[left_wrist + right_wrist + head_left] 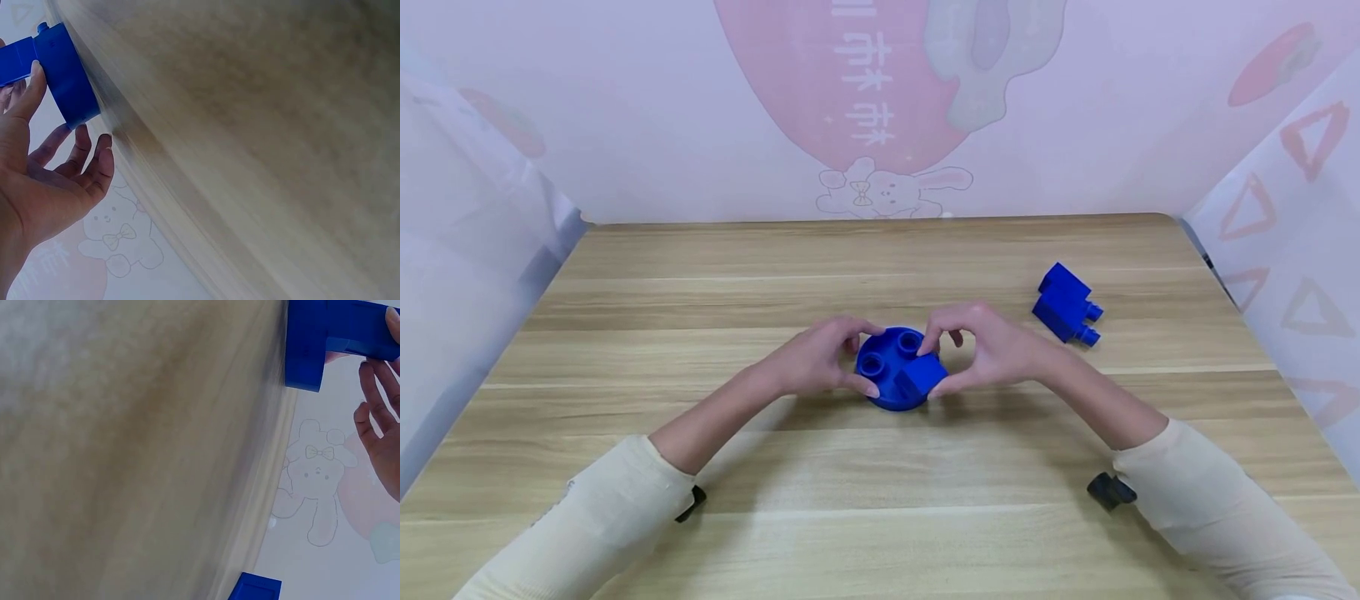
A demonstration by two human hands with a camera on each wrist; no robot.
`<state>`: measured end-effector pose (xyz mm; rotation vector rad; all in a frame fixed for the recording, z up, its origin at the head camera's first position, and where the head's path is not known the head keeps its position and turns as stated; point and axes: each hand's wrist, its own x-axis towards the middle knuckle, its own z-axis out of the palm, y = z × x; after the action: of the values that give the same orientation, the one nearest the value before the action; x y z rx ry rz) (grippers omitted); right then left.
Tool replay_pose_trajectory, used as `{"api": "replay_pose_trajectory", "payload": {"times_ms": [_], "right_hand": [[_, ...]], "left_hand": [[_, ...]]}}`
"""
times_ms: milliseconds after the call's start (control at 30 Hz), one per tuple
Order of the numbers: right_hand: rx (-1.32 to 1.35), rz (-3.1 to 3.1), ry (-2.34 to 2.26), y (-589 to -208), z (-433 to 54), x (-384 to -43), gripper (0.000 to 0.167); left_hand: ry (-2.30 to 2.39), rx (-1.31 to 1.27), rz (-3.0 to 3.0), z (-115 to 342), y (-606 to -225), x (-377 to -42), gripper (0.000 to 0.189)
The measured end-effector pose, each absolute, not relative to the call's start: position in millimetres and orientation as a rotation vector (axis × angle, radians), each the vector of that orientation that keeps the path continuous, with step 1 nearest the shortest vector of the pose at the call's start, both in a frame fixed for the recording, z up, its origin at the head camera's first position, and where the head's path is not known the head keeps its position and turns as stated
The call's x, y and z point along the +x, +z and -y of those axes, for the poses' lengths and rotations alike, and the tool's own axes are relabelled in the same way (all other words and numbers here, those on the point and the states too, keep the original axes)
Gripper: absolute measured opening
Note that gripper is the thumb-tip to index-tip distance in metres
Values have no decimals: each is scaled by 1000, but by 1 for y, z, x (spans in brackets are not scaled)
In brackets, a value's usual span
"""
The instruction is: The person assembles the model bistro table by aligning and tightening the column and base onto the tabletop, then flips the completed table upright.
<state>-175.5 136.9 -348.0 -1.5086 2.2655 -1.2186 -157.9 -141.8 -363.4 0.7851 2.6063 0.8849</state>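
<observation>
A round blue base with raised ring-shaped sockets lies on the table between both hands. On its right side stands a blue block, upright on the disc. My left hand grips the base's left edge, thumb at the near rim and fingers at the far rim. Thumb and index finger of my right hand pinch the blue block. In the left wrist view the base shows from the side, with the left thumb against it. The right wrist view shows the block sticking out from the base.
Another blue piece, stepped in shape with two pegs, lies to the right on the wooden table. A printed backdrop rises behind the table's far edge. Black straps sit by the sleeves.
</observation>
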Motion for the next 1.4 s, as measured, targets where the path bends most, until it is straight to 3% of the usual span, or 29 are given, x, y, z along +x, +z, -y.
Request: {"api": "replay_pose_trajectory", "payload": {"times_ms": [867,1200,1400], "right_hand": [[-1446,-2223,-1356,-356,-137,-176,50],[-1392,-2267,-1357,-355,-141,-171,36],[-1329,-2266,-1336,-352,-144,-166,48]], "left_hand": [[801,800,-2671,141,-362,-157,79],[794,851,-2681,141,-363,-157,80],[672,924,-2712,142,-355,-156,77]]}}
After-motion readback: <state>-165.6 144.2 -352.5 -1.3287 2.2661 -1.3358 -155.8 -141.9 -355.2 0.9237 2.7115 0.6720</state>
